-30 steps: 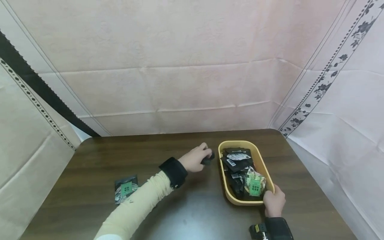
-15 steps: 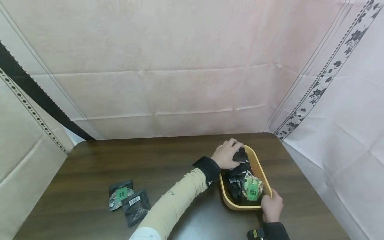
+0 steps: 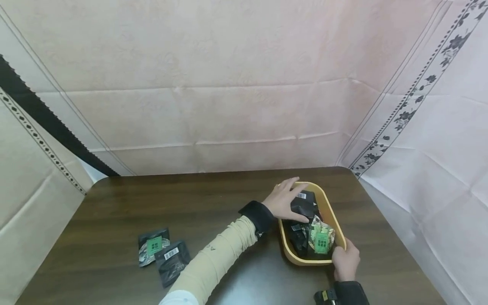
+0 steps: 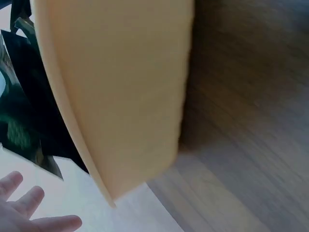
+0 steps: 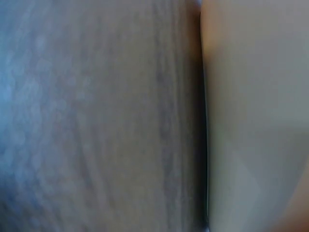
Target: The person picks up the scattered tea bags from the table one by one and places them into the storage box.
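Note:
A yellow plastic basket (image 3: 331, 207) holds several small black packets (image 3: 303, 205) and one patterned packet with a green label (image 3: 321, 242). Over the basket's far left part, my left hand (image 3: 284, 201) has its fingers spread and straight, with nothing gripped. In the left wrist view the left fingers (image 4: 30, 200) reach past the basket's rim, beside the packets. My right hand (image 3: 345, 259) grips the near right corner of the basket. The right wrist view shows mostly the basket's pale wall (image 5: 256, 116) up close.
Two packets lie at the left of the brown table (image 3: 213, 195): one with a green label (image 3: 154, 245) and a dark one with a barcode (image 3: 173, 262) overlapping it. Pale cloth (image 3: 228, 106) hangs behind the table's far edge.
My left hand has moved right from the table to the basket with a black packet and let it go inside, its fingers spreading. My right hand keeps its grip on the corner.

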A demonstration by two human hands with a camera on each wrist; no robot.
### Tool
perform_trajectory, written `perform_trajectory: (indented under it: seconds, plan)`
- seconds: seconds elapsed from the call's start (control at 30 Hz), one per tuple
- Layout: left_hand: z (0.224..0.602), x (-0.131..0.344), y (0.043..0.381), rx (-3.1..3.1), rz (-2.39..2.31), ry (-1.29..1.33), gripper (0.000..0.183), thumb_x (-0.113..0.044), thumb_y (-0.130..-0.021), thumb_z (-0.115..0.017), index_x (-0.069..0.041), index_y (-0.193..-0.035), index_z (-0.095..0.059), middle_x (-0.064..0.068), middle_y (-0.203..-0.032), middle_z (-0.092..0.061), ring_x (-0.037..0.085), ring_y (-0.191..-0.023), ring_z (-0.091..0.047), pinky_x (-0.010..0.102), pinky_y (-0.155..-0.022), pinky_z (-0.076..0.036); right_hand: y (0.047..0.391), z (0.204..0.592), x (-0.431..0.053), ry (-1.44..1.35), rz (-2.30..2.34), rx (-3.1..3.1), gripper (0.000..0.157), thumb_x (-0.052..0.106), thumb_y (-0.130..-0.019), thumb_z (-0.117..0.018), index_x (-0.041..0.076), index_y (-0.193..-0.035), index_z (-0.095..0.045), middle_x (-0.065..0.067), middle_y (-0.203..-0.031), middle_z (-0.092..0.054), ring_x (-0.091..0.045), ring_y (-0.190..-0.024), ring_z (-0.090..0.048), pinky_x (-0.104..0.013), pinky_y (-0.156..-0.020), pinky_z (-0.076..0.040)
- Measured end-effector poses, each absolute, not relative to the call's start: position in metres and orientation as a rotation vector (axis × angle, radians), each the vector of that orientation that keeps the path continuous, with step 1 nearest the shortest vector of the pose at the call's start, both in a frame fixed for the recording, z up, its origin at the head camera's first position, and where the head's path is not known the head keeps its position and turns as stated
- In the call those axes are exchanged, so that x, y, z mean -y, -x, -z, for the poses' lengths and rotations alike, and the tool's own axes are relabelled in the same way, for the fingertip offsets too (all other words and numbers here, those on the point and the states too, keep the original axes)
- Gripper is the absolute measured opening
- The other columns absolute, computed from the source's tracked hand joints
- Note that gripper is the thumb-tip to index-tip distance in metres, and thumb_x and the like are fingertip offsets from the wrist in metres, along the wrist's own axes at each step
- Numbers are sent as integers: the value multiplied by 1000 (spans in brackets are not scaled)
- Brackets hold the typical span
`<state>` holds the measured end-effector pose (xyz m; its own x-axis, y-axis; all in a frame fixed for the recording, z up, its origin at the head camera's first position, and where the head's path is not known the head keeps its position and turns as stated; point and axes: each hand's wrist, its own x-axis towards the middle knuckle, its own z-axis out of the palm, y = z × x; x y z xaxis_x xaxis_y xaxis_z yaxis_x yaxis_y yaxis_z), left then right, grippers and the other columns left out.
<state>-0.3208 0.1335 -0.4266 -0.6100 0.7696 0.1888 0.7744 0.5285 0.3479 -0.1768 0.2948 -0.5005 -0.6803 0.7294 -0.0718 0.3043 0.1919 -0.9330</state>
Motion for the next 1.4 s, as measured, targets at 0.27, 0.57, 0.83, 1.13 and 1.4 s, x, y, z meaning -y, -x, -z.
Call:
perform_trajectory:
  seconds: [0.27, 0.57, 0.83, 1.13, 1.4]
  plan:
    - [433, -88, 319, 2751, 641, 1344, 98, -62, -67, -67, -26, -145, -21, 8, -150, -13, 28, -135, -14, 56, -101, -20, 178, 500, -295, 1019, -1507, 2071, 55, -9, -75, -24, -17, -128, -38, -39, -123, -40, -51, -114, -38, -59, -91, -32]
    - [456, -14, 313, 2690, 498, 1261, 71, -40, -83, -61, -17, -142, -28, 14, -140, -29, 32, -125, -34, 53, -94, -33, 177, 497, -297, 1021, -1517, 2107, 55, -9, -75, -25, -17, -128, -37, -41, -122, -39, -52, -113, -37, -60, -91, -32]
    - [456, 61, 282, 2880, 445, 1124, 73, -36, -82, -64, -17, -142, -29, 15, -137, -34, 35, -120, -38, 57, -89, -35, 179, 499, -296, 1061, -1513, 2085, 56, -8, -74, -24, -16, -128, -38, -39, -122, -41, -49, -113, -39, -58, -92, -33]
    - [474, 134, 243, 3163, 281, 938, 86, -49, -59, -78, -14, -131, -46, 17, -131, -36, 40, -111, -40, 51, -70, -46, 175, 498, -300, 1050, -1491, 2100, 58, -8, -73, -24, -17, -128, -37, -40, -121, -40, -49, -112, -39, -58, -92, -32]
    - [495, 159, 225, 3160, 303, 840, 84, -39, -58, -77, -13, -131, -46, 20, -126, -38, 43, -106, -40, 49, -62, -46, 178, 498, -297, 1050, -1529, 2094, 59, -8, -72, -25, -15, -130, -35, -40, -124, -39, -50, -115, -37, -58, -94, -31]
